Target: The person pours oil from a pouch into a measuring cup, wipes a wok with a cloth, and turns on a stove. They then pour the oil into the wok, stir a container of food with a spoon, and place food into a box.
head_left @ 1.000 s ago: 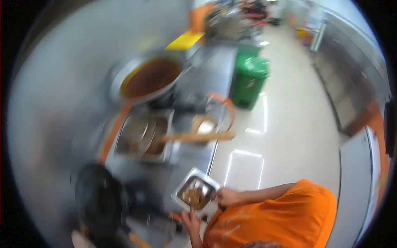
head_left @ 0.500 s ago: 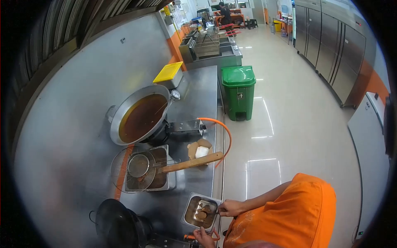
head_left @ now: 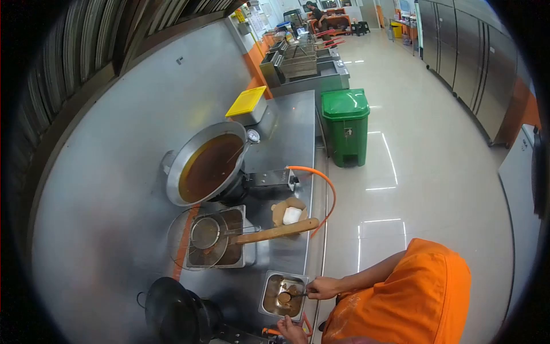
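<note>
A small square steel pan (head_left: 267, 292) sits at the counter's front edge, with some brown stuff on its bottom. Over its right rim, my right hand (head_left: 325, 288) is closed around the dark handle of a spoon (head_left: 298, 295). The spoon's head is down inside the pan, and a round tan patch shows there. At the pan's near rim is my left hand (head_left: 293, 331), its fingertips pinching the edge. The lower part of that hand runs out of the picture.
Beyond the pan, a wooden-handled strainer (head_left: 275, 231) lies across a steel tub (head_left: 250, 249). A large wok of brown oil (head_left: 172, 186) with a thermometer (head_left: 252, 136) stands farther back. A black wok (head_left: 172, 309), cardboard box (head_left: 279, 213), orange hose (head_left: 332, 198) and green bin (head_left: 345, 129) are nearby.
The view has shifted, so the counter's things sit farther right. My right hand now has the spoon's dark handle visible, reaching into the pan. My left hand stays at the rim.
</note>
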`<action>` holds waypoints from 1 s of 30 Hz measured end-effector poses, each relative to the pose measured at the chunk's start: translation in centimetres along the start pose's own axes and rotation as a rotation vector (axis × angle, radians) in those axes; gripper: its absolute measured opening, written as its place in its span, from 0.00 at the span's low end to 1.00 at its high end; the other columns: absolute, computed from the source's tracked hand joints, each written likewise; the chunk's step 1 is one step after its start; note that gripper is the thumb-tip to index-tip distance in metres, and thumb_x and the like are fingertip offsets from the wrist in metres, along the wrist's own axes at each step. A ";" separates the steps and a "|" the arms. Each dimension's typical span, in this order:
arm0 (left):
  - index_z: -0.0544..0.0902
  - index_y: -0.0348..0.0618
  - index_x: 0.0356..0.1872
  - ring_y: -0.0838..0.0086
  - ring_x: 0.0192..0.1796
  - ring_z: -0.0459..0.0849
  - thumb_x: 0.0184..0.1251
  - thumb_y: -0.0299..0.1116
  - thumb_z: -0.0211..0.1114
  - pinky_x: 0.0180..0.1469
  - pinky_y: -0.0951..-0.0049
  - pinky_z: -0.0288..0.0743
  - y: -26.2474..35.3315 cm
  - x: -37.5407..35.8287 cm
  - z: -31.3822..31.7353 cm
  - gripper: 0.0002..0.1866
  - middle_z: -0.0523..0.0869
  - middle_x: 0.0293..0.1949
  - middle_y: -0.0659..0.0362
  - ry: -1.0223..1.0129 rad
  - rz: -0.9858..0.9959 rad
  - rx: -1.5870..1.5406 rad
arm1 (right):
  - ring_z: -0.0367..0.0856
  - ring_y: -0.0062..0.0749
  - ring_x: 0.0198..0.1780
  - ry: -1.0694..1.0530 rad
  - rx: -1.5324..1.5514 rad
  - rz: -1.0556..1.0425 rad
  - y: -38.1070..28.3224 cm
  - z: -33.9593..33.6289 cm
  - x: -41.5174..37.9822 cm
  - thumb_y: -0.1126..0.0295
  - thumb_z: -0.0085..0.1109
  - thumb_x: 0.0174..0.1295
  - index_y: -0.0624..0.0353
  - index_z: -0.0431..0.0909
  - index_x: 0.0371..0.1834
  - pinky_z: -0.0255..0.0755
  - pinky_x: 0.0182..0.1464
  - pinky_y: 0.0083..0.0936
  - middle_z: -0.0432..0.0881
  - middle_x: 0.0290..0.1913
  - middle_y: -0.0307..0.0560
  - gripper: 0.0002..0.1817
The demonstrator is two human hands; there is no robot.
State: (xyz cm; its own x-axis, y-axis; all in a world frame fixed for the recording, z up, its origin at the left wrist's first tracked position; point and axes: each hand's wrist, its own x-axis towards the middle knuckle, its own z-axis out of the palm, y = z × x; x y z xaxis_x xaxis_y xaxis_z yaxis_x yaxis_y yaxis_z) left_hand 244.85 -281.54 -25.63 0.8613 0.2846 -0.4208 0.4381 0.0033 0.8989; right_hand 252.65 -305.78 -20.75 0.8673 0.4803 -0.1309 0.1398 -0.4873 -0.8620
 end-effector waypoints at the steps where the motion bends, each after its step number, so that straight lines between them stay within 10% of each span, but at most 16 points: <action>1: 0.68 0.48 0.50 0.67 0.52 0.70 0.73 0.41 0.53 0.56 0.49 0.72 0.5 -0.1 0.6 0.12 0.70 0.50 0.58 0.041 -0.036 -0.169 | 0.81 0.57 0.34 -0.004 0.002 -0.017 0.1 0.1 0.1 0.62 0.57 0.61 0.67 0.79 0.34 0.73 0.38 0.44 0.82 0.29 0.61 0.15; 5: 0.63 0.45 0.40 0.72 0.40 0.73 0.75 0.32 0.53 0.45 0.53 0.87 1.4 0.0 1.6 0.07 0.68 0.42 0.59 0.122 -0.069 -0.391 | 0.82 0.55 0.35 0.017 0.066 -0.019 0.9 0.8 1.4 0.62 0.57 0.60 0.67 0.80 0.35 0.74 0.41 0.43 0.83 0.30 0.60 0.15; 30: 0.65 0.38 0.50 0.51 0.40 0.83 0.70 0.29 0.59 0.42 0.57 0.85 2.6 -1.5 1.7 0.14 0.72 0.44 0.50 0.099 0.017 -0.528 | 0.83 0.53 0.31 -0.237 -0.201 0.023 -2.4 -4.7 5.9 0.46 0.57 0.61 0.64 0.84 0.27 0.76 0.37 0.42 0.83 0.26 0.59 0.27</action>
State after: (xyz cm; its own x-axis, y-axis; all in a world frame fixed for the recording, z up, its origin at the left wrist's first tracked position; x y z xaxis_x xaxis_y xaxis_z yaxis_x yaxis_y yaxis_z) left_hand 245.13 -283.54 -22.90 0.8276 0.3774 -0.4155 0.2135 0.4729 0.8549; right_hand 259.66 -305.27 -17.17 0.7388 0.6129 -0.2802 0.2335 -0.6228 -0.7467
